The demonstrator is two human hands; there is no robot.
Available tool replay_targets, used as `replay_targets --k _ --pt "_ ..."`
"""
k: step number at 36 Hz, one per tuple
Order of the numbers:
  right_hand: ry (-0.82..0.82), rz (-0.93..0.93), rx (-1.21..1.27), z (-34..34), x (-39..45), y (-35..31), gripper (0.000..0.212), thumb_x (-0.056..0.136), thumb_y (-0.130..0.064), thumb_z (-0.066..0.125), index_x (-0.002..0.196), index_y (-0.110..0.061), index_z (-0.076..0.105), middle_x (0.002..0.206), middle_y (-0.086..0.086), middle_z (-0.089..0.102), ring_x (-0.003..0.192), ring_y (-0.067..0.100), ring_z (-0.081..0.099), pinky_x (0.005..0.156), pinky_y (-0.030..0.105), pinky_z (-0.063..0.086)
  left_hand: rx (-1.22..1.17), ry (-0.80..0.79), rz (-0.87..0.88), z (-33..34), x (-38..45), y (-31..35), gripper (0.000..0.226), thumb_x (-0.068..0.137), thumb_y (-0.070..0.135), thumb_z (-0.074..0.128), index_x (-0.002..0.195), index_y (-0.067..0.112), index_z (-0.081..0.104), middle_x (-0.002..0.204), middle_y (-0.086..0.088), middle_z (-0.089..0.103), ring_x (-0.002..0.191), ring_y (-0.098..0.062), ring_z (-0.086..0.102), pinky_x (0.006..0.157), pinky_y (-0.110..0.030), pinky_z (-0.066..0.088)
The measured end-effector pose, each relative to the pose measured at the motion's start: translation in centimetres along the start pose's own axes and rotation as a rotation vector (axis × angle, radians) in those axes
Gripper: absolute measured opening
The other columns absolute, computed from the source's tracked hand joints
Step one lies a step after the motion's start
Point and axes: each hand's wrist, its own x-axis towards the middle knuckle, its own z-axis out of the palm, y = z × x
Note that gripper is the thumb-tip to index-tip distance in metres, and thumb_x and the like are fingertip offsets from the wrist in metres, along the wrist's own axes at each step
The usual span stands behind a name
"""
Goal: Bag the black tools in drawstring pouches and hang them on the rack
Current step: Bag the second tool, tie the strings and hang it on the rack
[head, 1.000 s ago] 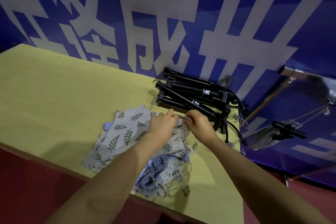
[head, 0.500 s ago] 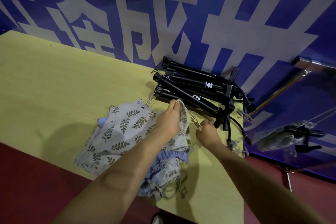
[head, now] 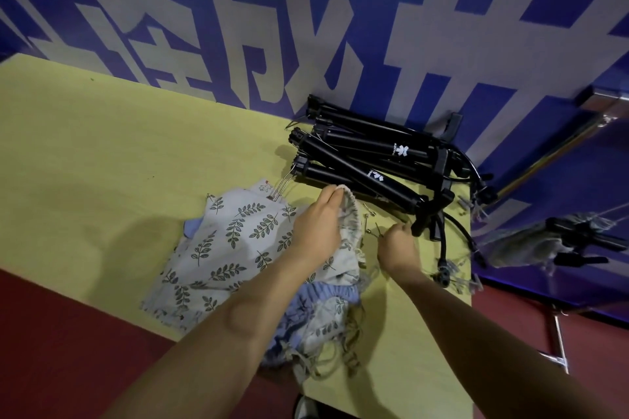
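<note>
Several black folded tripod-like tools lie in a stack at the far right of the yellow table, against the blue wall. A pile of leaf-print drawstring pouches lies in front of them. My left hand grips the gathered rim of the top pouch and holds its mouth up. My right hand is beside it, fingers pinched on a thin drawstring end close to the nearest tool's head. On the right, a filled pouch hangs from the metal rack.
Black cables and small metal clips trail off the table's right corner. The rack's chrome leg stands on the red floor to the right. The table's front edge runs diagonally below the pouches.
My hands have separated: the left lifted the pouch rim toward the tools, the right moved right and pulled the drawstring out. The view shifted slightly.
</note>
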Motion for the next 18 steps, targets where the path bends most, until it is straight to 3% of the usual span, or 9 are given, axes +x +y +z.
replay_targets --k 3,6,11,15,18 --pt "0.02 0.009 0.06 -0.2 -0.1 -0.1 0.035 0.092 -0.004 0.044 0.126 0.007 0.045 0.143 0.027 0.033 0.11 0.042 0.055 0.089 0.042 0.047 -0.001 -0.016 -0.01 -0.3 -0.5 0.2 0.074 0.081 -0.006 0.056 0.146 0.014 0.027 0.152 0.005 0.024 0.117 -0.023 0.048 0.089 -0.029 0.051" --pt "0.064 -0.024 0.151 -0.4 -0.6 -0.1 0.033 0.089 -0.004 0.047 0.119 0.008 0.048 0.137 0.025 0.039 0.112 0.041 0.052 0.089 0.041 0.045 0.001 -0.026 -0.011 -0.6 -0.9 0.2 0.074 0.081 -0.008 0.054 0.147 0.014 0.027 0.153 0.005 0.023 0.118 -0.025 0.047 0.088 -0.031 0.051" --pt "0.232 -0.178 0.321 -1.6 -2.7 -0.7 0.015 0.09 -0.013 0.055 0.099 -0.001 0.054 0.108 0.016 0.053 0.087 0.024 0.051 0.075 0.036 0.045 -0.005 -0.07 -0.014 -1.2 -1.0 -0.2 0.077 0.081 -0.005 0.059 0.147 0.016 0.025 0.154 0.005 0.021 0.116 -0.025 0.05 0.083 -0.032 0.052" --pt "0.265 -0.335 0.407 -3.1 -3.9 -1.8 0.009 0.088 -0.013 0.058 0.094 -0.006 0.057 0.098 0.006 0.051 0.087 0.02 0.052 0.071 0.031 0.044 -0.006 -0.123 -0.011 -1.8 -0.9 -0.5 0.082 0.081 0.001 0.063 0.149 0.017 0.02 0.156 0.005 0.016 0.123 -0.027 0.046 0.094 -0.04 0.05" --pt "0.218 -0.469 0.415 -3.8 -4.2 -2.6 0.007 0.084 -0.01 0.062 0.09 -0.008 0.06 0.099 0.0 0.047 0.094 0.016 0.05 0.079 0.029 0.043 -0.014 -0.134 -0.022 -2.7 -1.2 -0.3 0.08 0.084 0.004 0.061 0.15 0.018 0.018 0.156 0.007 0.016 0.126 -0.024 0.045 0.094 -0.035 0.049"
